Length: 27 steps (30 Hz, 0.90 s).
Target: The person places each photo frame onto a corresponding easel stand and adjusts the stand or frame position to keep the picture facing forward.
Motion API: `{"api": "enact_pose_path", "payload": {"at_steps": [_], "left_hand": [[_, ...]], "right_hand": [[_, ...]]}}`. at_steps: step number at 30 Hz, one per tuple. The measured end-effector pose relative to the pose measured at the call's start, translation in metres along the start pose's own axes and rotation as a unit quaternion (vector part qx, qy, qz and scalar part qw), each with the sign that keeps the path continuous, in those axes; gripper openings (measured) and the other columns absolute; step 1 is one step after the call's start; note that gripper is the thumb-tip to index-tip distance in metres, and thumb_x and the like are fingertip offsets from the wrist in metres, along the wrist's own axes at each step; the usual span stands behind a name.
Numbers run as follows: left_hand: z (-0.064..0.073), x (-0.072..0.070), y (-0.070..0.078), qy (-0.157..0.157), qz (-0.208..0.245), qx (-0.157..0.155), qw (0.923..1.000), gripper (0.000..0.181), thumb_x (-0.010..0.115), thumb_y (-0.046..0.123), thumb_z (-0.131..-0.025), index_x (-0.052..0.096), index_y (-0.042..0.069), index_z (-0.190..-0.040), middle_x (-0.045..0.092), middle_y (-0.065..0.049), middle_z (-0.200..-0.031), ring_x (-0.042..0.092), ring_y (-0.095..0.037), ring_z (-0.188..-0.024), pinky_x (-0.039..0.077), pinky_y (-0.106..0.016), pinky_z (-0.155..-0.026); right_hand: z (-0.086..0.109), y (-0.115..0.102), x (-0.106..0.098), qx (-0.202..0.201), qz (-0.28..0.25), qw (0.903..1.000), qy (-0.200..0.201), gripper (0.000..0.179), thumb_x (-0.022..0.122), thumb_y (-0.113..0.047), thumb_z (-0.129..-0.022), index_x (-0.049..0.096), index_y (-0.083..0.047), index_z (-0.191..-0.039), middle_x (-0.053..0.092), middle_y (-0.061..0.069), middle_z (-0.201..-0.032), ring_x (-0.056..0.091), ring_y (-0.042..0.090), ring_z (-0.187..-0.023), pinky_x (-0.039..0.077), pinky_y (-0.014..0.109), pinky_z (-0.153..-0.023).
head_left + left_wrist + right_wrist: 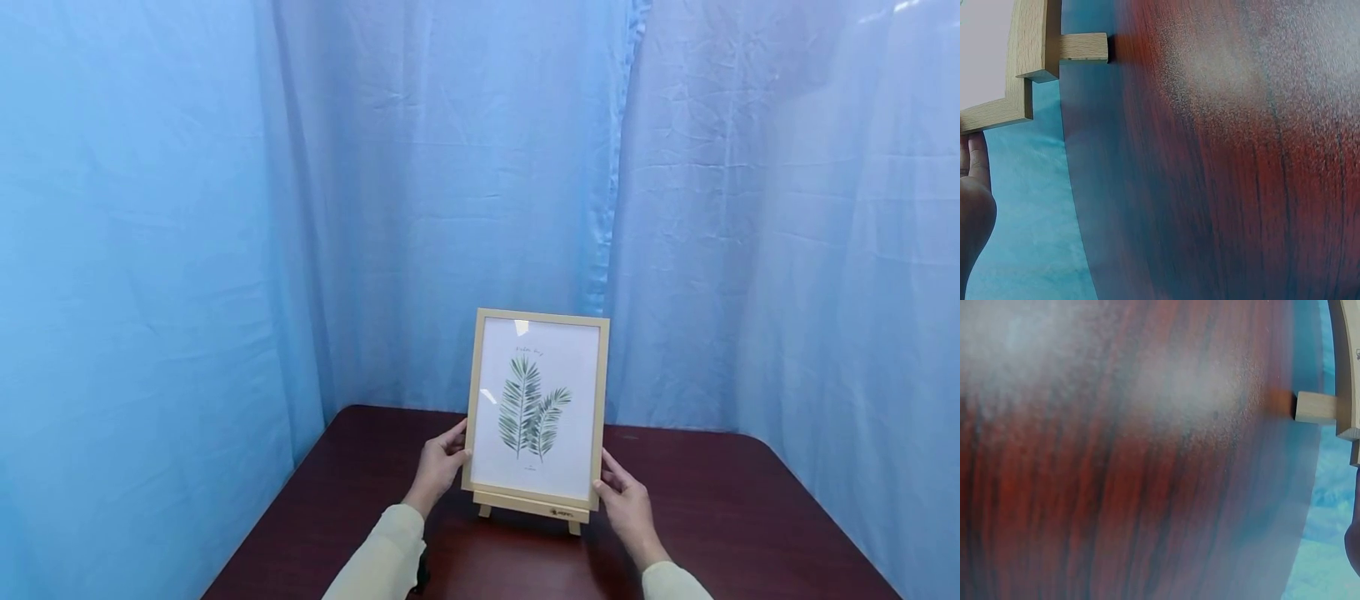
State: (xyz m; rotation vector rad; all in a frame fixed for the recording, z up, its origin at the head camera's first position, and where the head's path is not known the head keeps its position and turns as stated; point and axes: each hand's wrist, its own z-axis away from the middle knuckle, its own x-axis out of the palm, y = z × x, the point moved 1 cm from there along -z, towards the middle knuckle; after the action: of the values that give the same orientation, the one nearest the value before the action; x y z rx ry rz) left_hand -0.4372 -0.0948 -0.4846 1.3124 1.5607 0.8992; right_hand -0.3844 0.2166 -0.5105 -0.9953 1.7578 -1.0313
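Note:
A light-wood picture frame [536, 408] with a green palm-leaf print stands upright, leaning slightly back, on a small wooden easel [528, 506]. My left hand [438, 467] grips the frame's left edge low down, thumb at the front and fingers reaching behind. My right hand [626, 504] holds the lower right edge the same way, its fingers partly hidden. In the left wrist view the frame's corner [1013, 109] sits on the easel's ledge, with a short easel leg [1085, 47] below. The right wrist view shows the other easel leg [1316, 407] and only a sliver of the hand.
The easel stands on a dark red-brown wood-grain table [337, 500] with rounded far corners. Blue curtains [465, 208] hang close behind the table and along both sides. A small black object [422, 575] shows beside the left sleeve.

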Motion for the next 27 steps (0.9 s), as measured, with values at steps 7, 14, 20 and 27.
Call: {"api": "enact_pose_path", "payload": {"at_steps": [7,14,20,27], "left_hand": [[0.0015,0.0013,0.0008,-0.001,0.003,-0.002,1.0000,0.056,0.064,-0.009,-0.089,0.056,0.011,-0.141,0.069,-0.014,-0.110,0.064,-0.025,-0.097,0.057,-0.037,-0.079],[0.0017,0.0024,0.0008,0.004,0.003,0.000,1.0000,0.056,0.064,-0.010,-0.089,0.057,0.011,-0.141,0.069,-0.014,-0.110,0.063,-0.025,-0.096,0.057,-0.037,-0.079],[0.0013,0.0025,-0.0006,0.004,0.000,-0.003,1.0000,0.057,0.064,-0.010,-0.088,0.057,0.010,-0.141,0.069,-0.014,-0.109,0.064,-0.023,-0.095,0.057,-0.035,-0.079],[-0.0001,0.0023,0.0002,0.003,-0.005,0.003,1.0000,0.056,0.064,-0.011,-0.087,0.057,0.008,-0.140,0.069,-0.014,-0.108,0.064,-0.024,-0.095,0.057,-0.036,-0.079]], "right_hand": [[-0.0041,0.0006,-0.0008,0.011,-0.001,0.9999,-0.003,0.055,0.058,0.003,-0.096,0.047,-0.009,-0.148,0.064,0.027,-0.119,0.064,0.029,-0.104,0.057,0.035,-0.078],[-0.0059,0.0014,-0.0006,0.008,-0.002,1.0000,-0.001,0.054,0.058,0.004,-0.096,0.047,-0.009,-0.148,0.065,0.026,-0.118,0.064,0.026,-0.102,0.057,0.032,-0.077],[-0.0050,0.0023,-0.0005,0.008,-0.004,1.0000,0.001,0.055,0.059,0.004,-0.095,0.048,-0.009,-0.148,0.065,0.026,-0.117,0.064,0.025,-0.101,0.056,0.028,-0.075],[-0.0039,-0.0010,0.0000,0.007,-0.004,0.9999,0.007,0.055,0.059,0.004,-0.095,0.049,-0.009,-0.147,0.066,0.026,-0.116,0.062,0.025,-0.102,0.054,0.023,-0.073]]}}
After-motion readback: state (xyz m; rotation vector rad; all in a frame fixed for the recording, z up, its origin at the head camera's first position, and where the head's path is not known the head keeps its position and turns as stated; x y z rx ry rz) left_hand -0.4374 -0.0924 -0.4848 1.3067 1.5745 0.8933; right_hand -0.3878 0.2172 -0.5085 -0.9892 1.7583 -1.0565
